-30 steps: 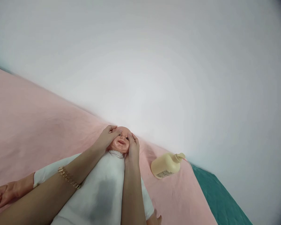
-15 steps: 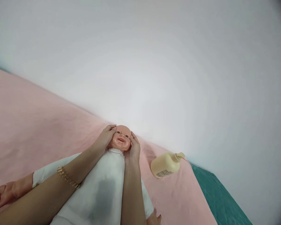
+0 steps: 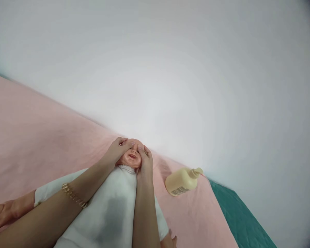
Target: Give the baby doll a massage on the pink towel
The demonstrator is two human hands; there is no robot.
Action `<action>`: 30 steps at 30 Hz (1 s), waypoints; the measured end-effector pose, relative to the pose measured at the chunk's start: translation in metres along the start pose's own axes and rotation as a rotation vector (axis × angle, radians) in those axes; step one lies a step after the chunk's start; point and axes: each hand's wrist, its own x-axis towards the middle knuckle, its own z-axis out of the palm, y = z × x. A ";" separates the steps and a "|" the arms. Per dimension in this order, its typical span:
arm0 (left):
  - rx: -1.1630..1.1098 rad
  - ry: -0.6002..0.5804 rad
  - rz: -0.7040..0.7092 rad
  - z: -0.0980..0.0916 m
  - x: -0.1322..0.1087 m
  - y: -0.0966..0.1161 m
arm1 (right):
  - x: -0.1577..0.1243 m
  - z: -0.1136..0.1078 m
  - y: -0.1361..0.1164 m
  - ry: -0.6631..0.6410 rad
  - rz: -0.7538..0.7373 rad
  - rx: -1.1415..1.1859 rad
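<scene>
A baby doll in a white garment (image 3: 111,210) lies on its back on a pink sheet (image 3: 41,137), its head (image 3: 131,159) pointing away from me. My left hand (image 3: 116,151) cups the left side of the doll's head, thumb laid over the brow. My right hand (image 3: 144,165) cups the right side, thumb pressed over the eye area. Both thumbs meet above the doll's nose, so the eyes are covered. A gold bracelet (image 3: 73,196) circles my left wrist.
A cream pump bottle (image 3: 182,182) lies on its side on the pink sheet to the right of the doll. A teal surface (image 3: 243,220) shows beyond the sheet's right edge. A plain white wall (image 3: 170,69) rises behind. The doll's arm (image 3: 7,213) reaches to the left edge.
My thumbs, which had slid outward to the sides of the doll's head half a second ago, have come back together over its brow and eyes.
</scene>
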 end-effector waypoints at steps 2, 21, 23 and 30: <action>0.009 -0.002 0.000 0.000 0.000 0.000 | -0.001 0.000 -0.001 0.008 0.029 0.025; -0.119 0.025 0.025 -0.001 0.009 -0.008 | 0.024 -0.012 0.011 0.066 0.012 -0.026; -0.137 0.012 0.030 -0.001 0.009 -0.008 | 0.022 -0.014 0.010 0.039 0.007 -0.023; -0.085 -0.113 0.059 -0.001 0.002 -0.008 | -0.005 -0.015 -0.005 -0.065 0.033 -0.093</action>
